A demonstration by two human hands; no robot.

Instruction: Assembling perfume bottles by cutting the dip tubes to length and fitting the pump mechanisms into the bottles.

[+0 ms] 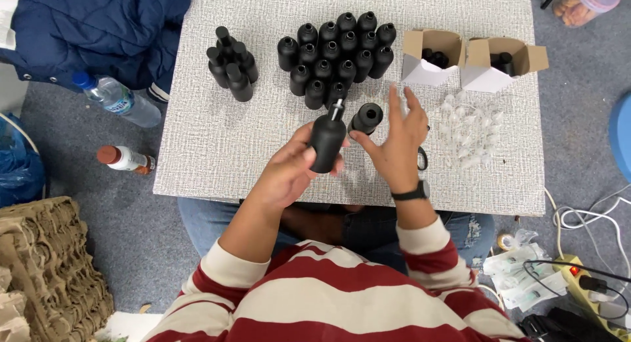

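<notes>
A matte black bottle is held at frame centre, clamped in the left hand, upright so its pump top is reachable. A second bottle is pinched on its side by the right hand, remaining fingers spread. Beyond: clear caps, open bottles clustered, four capped ones, two boxes.

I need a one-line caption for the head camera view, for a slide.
Left hand holds a black bottle upright, right hand grips another black bottle over a grey table.
</notes>
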